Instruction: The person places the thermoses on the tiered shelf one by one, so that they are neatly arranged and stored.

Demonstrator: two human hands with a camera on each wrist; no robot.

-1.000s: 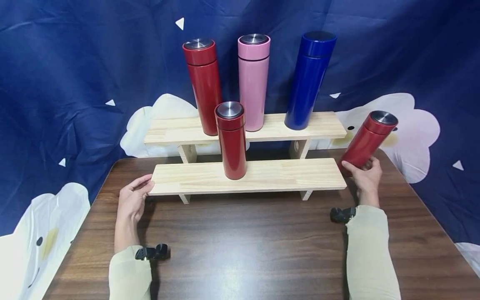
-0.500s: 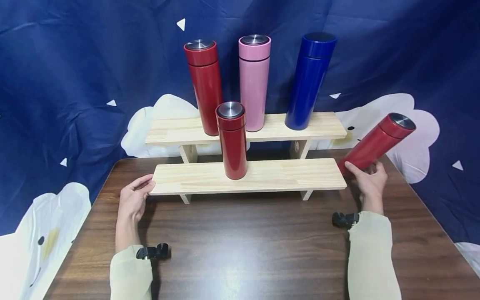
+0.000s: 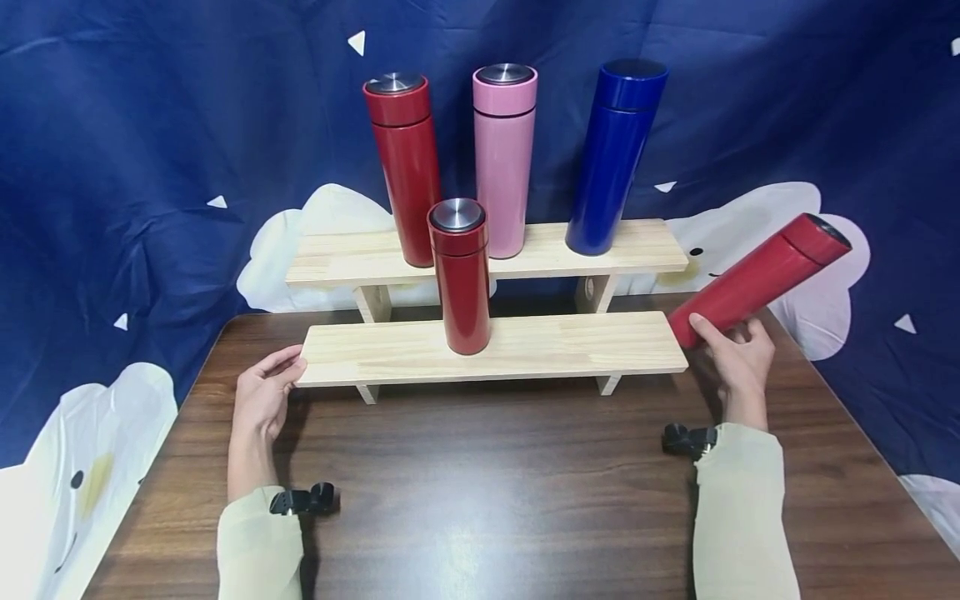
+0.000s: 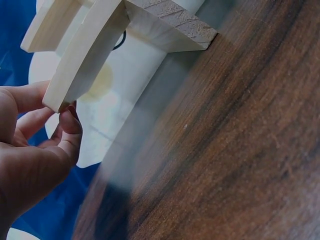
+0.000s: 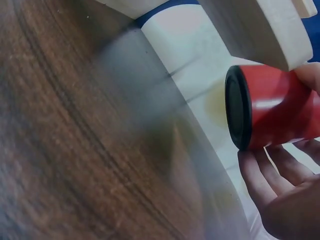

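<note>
My left hand (image 3: pixel 258 396) pinches the left end of the lower wooden shelf (image 3: pixel 375 358); in the left wrist view the thumb and fingers (image 4: pixel 67 132) grip that board's corner. At the shelf's right end, my right hand (image 3: pixel 738 362) holds a red thermos (image 3: pixel 757 279) near its base, with the lid tilted far up to the right. In the right wrist view the dark base of this thermos (image 5: pixel 280 105) hangs above the table, close to the shelf end. A second red thermos (image 3: pixel 467 292) stands upright on the lower shelf.
On the upper wooden shelf (image 3: pixel 337 258) stand another red thermos (image 3: pixel 408 175), a pink thermos (image 3: pixel 505 167) and a blue thermos (image 3: pixel 617 158). Both shelves rest on a brown table (image 3: pixel 480 467). Behind hangs a dark blue curtain (image 3: pixel 150 125) with white cartoon shapes.
The red thermos in my right hand has tipped further to the right, its lid swinging out and its base nearing the shelf end. My left hand keeps its grip on the shelf.
</note>
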